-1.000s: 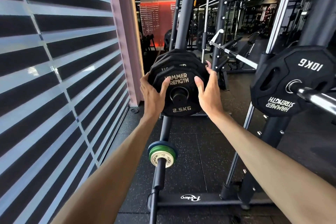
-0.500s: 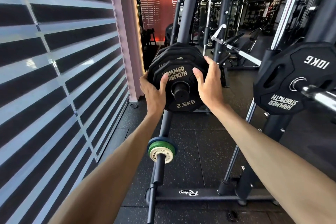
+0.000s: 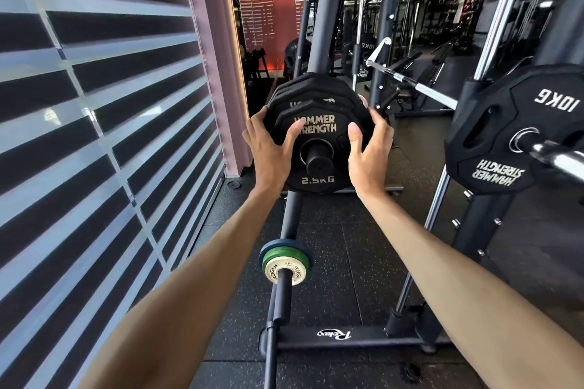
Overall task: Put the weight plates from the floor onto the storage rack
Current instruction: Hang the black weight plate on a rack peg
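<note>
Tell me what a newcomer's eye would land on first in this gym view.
First, the black 2.5KG plate at centre, on a storage peg with larger plates behind it, the left hand and right hand gripping its edges. Next, the upside-down 10KG plate on the right, and the small green and white plates lower down.

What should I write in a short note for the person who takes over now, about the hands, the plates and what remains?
Left hand: gripping the left edge of the 2.5 kg plate, thumb across its face.
Right hand: gripping the right edge, thumb on the face.
Plate: already threaded on the upper storage peg, against larger black plates behind it.
Lower peg: holds small Rogue change plates.
Done: this plate appears seated on the rack.
Left: release both hands; check the floor for more plates, since none show in this view.
</note>
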Demonstrator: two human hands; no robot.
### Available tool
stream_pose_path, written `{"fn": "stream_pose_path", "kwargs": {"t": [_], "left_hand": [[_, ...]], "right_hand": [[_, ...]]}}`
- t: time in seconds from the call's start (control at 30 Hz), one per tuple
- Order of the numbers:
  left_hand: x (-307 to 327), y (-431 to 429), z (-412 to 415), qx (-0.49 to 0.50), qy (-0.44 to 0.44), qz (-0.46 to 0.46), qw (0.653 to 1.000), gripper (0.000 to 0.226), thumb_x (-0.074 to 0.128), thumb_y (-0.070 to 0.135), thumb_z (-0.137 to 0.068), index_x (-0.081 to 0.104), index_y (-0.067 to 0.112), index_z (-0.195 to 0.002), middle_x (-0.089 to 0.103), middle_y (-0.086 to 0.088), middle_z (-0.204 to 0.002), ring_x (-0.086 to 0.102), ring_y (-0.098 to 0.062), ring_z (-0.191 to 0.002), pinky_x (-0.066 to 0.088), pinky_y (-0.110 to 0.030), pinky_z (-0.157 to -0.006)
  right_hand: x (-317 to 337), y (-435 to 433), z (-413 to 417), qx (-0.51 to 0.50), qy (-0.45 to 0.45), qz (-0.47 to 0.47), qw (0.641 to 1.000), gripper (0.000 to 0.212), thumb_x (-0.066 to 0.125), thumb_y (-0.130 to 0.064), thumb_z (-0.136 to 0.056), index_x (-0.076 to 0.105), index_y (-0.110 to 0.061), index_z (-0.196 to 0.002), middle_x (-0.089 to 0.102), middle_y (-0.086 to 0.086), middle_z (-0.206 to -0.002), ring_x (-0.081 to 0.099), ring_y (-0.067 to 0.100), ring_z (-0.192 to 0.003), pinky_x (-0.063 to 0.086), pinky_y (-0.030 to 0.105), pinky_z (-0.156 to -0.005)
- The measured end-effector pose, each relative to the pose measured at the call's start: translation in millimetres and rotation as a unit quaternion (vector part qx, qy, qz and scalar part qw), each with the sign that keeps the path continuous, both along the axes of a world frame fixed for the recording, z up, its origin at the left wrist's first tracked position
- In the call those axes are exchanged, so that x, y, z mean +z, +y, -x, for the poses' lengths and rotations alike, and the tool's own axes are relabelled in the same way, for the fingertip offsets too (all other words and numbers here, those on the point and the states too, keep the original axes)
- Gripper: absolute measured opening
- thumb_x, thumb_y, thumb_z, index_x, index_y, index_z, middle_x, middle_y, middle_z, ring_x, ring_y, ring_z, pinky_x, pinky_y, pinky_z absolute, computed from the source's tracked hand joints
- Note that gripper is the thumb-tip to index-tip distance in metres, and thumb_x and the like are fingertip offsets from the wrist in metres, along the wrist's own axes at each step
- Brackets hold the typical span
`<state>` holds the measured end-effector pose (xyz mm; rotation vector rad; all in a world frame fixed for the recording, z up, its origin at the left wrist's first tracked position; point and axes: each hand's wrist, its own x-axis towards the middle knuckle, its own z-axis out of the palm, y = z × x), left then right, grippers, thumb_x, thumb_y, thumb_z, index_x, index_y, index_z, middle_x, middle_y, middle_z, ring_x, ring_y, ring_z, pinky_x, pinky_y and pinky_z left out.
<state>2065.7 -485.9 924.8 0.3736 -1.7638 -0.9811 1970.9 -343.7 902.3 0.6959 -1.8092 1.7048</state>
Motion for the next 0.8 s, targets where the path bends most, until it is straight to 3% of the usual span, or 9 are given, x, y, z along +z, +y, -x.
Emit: {"fn": "stream_pose_path", "kwargs": {"t": [0.17,0.4,0.8], "left_hand": [[2,-5,4,0.022,-0.018,0.068,0.997,0.074,0.062,0.066,-0.084,0.039,0.021,-0.138,0.042,0.003,-0.133,0.034,-0.015,-0.125,0.037,-0.046,-0.11],[-5,-14,16,0.092,-0.005,0.128,0.988,0.078,0.054,0.074,-0.084,0.045,0.011,-0.13,0.05,-0.003,-0.123,0.044,-0.021,-0.114,0.042,-0.048,-0.102],[-13,-19,30,0.105,0.036,0.11,0.988,0.077,0.055,0.072,-0.083,0.048,0.011,-0.129,0.05,-0.002,-0.119,0.045,-0.016,-0.113,0.043,-0.044,-0.101]], "right_hand": [[-9,-2,4,-0.008,-0.015,0.003,1.0,0.061,0.041,-0.064,-0.096,0.04,-0.023,-0.142,0.039,0.005,-0.141,0.044,0.023,-0.134,0.039,0.049,-0.111],[-9,-5,12,0.019,0.024,0.005,1.0,0.065,0.039,-0.056,-0.1,0.038,-0.008,-0.145,0.044,0.006,-0.143,0.041,0.019,-0.137,0.036,0.044,-0.114],[-7,-15,30,-0.029,0.117,0.009,0.993,0.056,0.041,-0.044,-0.103,0.047,-0.002,-0.139,0.053,0.01,-0.137,0.048,0.02,-0.13,0.04,0.042,-0.11]]}}
